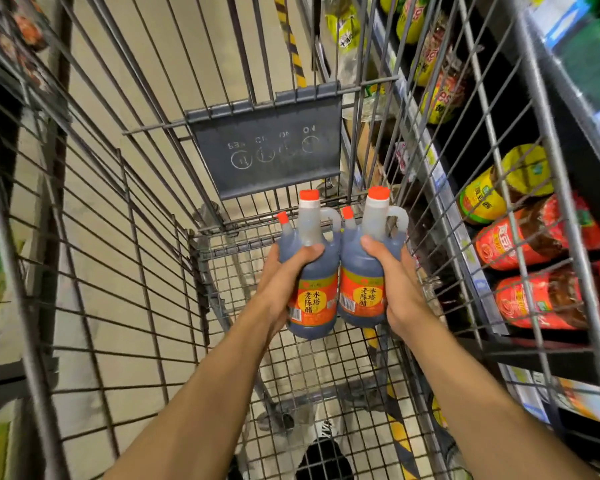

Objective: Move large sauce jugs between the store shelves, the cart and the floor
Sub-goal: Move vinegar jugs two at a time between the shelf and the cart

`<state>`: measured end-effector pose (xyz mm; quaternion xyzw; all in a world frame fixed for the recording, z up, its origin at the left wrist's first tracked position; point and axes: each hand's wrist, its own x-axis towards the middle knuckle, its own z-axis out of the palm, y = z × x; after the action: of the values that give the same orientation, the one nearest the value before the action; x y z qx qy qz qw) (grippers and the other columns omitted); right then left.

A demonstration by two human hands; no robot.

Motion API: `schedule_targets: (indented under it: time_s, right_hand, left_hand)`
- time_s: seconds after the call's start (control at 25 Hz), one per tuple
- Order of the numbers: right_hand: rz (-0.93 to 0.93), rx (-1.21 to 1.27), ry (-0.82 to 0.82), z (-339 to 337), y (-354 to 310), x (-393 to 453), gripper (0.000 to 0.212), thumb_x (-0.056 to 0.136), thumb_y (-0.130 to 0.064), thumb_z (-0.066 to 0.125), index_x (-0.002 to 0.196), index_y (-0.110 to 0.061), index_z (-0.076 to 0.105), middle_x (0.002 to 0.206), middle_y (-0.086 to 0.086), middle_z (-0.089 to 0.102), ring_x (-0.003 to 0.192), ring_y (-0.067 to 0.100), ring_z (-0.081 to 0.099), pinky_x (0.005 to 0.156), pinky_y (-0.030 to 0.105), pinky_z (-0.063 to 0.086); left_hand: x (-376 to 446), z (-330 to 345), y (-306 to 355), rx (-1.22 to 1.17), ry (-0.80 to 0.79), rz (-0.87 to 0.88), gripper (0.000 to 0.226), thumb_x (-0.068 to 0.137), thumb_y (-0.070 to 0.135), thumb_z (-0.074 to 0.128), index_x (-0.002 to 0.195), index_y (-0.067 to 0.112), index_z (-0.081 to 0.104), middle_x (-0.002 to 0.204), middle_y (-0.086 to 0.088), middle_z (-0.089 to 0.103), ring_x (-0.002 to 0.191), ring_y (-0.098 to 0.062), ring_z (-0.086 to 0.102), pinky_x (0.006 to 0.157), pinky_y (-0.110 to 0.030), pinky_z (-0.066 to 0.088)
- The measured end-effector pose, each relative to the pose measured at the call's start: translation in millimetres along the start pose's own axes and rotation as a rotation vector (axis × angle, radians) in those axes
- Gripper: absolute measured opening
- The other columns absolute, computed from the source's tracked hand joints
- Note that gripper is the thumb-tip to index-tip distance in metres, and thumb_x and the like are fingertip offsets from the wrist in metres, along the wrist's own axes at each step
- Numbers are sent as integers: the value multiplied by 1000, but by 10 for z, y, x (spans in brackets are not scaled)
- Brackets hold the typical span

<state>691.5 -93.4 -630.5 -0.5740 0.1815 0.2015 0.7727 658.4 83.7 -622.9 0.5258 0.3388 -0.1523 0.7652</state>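
Two dark sauce jugs, orange caps and labels, side by side and touching, inside the wire cart (125, 271) above its mesh floor. Left hand (284, 282) grasps the left jug (312, 271); right hand (392, 285) grasps the right jug (364, 271). Store shelves (499, 306) at right hold further bottles.

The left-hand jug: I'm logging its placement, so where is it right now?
In the head view, the left jug is gripped by the left hand inside the cart, touching the right jug.

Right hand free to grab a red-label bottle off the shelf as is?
Probably not: the right hand already grips a jug, and the cart's wire side stands between it and the red-label bottles.
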Motion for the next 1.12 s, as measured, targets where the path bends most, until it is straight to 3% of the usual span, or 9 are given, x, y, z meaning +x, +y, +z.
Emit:
schedule_targets:
  time_s: [0.12, 0.36, 0.48, 0.56, 0.64, 0.76, 0.92, 1.12]
  right_hand:
    - [-43, 12, -12, 67, -274, -239, 63, 78, -37, 80, 136, -21, 61, 124, 8, 73, 112, 32, 71, 98, 51, 55]
    - [-138, 15, 59, 365, -977, -993, 60, 71, -40, 77, 127, -26, 65, 114, 5, 78, 100, 31, 75, 87, 47, 60]
    - [-211, 21, 117, 535, -1367, -1551, 59, 74, -39, 76, 129, -23, 65, 113, 9, 77, 96, 32, 76, 79, 44, 61]
    - [-262, 42, 164, 632, -1643, -1966, 52, 82, -34, 74, 130, -18, 65, 112, 9, 78, 92, 31, 77, 71, 39, 61]
    - [-317, 67, 223, 742, -1955, -2492, 36, 90, -27, 69, 124, -15, 67, 104, 8, 79, 80, 26, 78, 61, 32, 60]
    - [-400, 84, 278, 832, -2340, -3185, 27, 93, -25, 67, 118, -14, 71, 104, 12, 79, 77, 26, 77, 58, 31, 59]
    - [-560, 71, 365, 1020, -2756, -4191, 51, 79, -39, 78, 124, -15, 69, 108, 12, 78, 87, 30, 77, 66, 36, 61]
    - [-691, 87, 514, 975, -2968, -5214, 90, 57, -59, 89, 136, -25, 62, 118, 8, 76, 100, 34, 75, 91, 55, 58]
  left_hand:
    - [-263, 63, 218, 43, -16, 18, 71, 68, 36, 83, 132, 17, 57, 110, -12, 77, 93, -31, 76, 72, -39, 62]
    - [-1066, 188, 858, 87, -138, 130, 45, 88, 24, 74, 129, 13, 59, 106, -14, 77, 81, -28, 77, 60, -32, 60]
    - [-1574, 251, 1213, 114, -231, 209, 45, 85, 30, 78, 124, 16, 62, 109, -14, 77, 86, -30, 77, 69, -40, 63]
    - [-1923, 319, 1434, 144, -258, 252, 63, 70, 44, 86, 122, 20, 61, 111, -10, 76, 92, -30, 76, 81, -50, 62]
    - [-2363, 406, 1686, 164, -320, 290, 76, 59, 54, 90, 121, 20, 60, 114, -9, 74, 94, -30, 76, 85, -56, 60]
    - [-2987, 571, 1998, 165, -450, 348, 72, 62, 45, 89, 122, 14, 62, 113, -12, 75, 94, -31, 76, 83, -55, 61]
    - [-3829, 731, 2325, 188, -618, 398, 80, 60, 48, 91, 127, 14, 61, 117, -14, 73, 96, -34, 75, 83, -57, 61]
    - [-4793, 982, 2409, 198, -828, 447, 51, 79, 30, 83, 123, 12, 66, 111, -16, 76, 95, -38, 75, 81, -52, 61]
